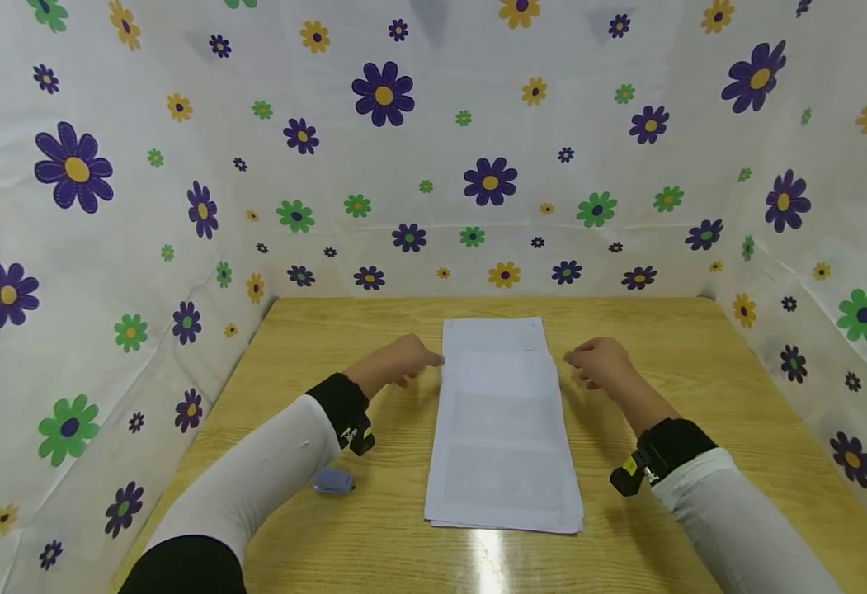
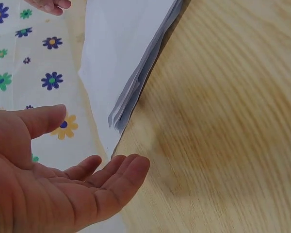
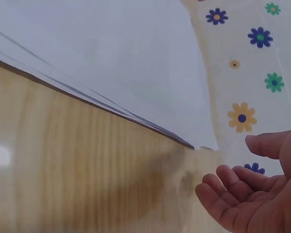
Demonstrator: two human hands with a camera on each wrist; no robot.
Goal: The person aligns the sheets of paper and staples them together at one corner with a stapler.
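A pale wood-grain desk (image 1: 656,371) carries a stack of white paper sheets (image 1: 503,454) between left grip (image 1: 402,360) and right grip (image 1: 602,363); a small blue object (image 1: 334,480) lies on the near side of left grip.

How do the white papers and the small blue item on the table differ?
Size: the white papers cover far more area than the small blue item.
Form: the papers are flat, layered sheets; the blue item looks like one compact piece.
Place: the papers lie between the left hand and right hand; the blue item shows beside the left sleeve.
Both lie on the wooden table.
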